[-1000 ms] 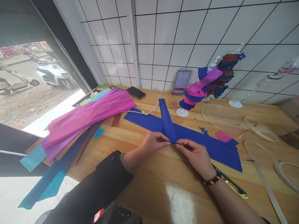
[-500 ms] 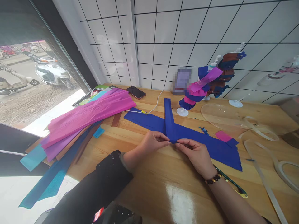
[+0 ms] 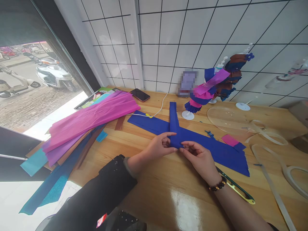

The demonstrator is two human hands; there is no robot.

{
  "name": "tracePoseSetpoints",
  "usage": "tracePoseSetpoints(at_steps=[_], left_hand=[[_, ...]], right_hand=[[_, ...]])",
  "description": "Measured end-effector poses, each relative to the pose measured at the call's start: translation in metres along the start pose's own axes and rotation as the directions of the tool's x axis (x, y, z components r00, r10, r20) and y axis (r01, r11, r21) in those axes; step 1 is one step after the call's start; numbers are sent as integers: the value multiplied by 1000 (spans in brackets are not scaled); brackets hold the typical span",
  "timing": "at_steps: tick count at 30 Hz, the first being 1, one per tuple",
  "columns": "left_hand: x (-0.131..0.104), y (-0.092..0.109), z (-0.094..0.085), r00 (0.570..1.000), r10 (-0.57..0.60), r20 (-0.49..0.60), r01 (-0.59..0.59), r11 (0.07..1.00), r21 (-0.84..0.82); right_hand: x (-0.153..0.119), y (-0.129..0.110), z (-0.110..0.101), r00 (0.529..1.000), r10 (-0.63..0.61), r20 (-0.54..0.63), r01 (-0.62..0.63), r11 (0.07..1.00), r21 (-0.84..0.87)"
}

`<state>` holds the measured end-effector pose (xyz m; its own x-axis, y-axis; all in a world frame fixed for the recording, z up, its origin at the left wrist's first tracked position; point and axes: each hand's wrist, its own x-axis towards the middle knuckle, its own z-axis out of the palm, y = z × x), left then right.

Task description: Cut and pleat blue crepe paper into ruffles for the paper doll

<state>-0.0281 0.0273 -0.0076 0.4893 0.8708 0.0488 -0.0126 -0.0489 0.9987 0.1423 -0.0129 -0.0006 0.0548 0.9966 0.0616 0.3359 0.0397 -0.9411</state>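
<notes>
A dark blue crepe paper strip [image 3: 173, 118] stands lengthwise across a wider blue crepe paper sheet [image 3: 216, 142] on the wooden table. My left hand [image 3: 161, 146] is at the strip's near left edge, thumb and index finger spread apart, with the thumb tip by its lower end. On the other side, my right hand [image 3: 199, 158] pinches the strip's near right corner between thumb and fingers. Green-and-yellow scissors or a cutter [image 3: 237, 189] lie beside my right wrist, partly hidden under the paper and arm.
Pink crepe paper [image 3: 96, 118] tops a stack of coloured sheets at the left. A phone [image 3: 140, 95] and white cable [image 3: 161, 107] lie at the back. Paper-dressed figures [image 3: 202, 91] stand by the tiled wall. Tape rolls [image 3: 298, 170] and pink scraps [image 3: 229, 140] are at the right.
My left index finger has lifted away from its thumb, letting the strip's near end spread flatter. My right hand has shifted slightly left and stays at the corner.
</notes>
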Motion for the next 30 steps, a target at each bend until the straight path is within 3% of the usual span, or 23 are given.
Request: tracePoseSetpoints(at_steps=[8, 16, 30], left_hand=[[-1, 3, -1, 1000, 20, -1, -19, 995, 95], [-2, 1, 0, 999, 39, -24, -34, 987, 160], [-3, 3, -1, 997, 59, -53, -46, 972, 230]], right_hand=[[-1, 2, 1, 998, -26, 56, 28, 999, -44], [-1, 0, 1, 1000, -7, 28, 7, 1000, 6], [-2, 1, 0, 996, -77, 35, 81, 988, -132]])
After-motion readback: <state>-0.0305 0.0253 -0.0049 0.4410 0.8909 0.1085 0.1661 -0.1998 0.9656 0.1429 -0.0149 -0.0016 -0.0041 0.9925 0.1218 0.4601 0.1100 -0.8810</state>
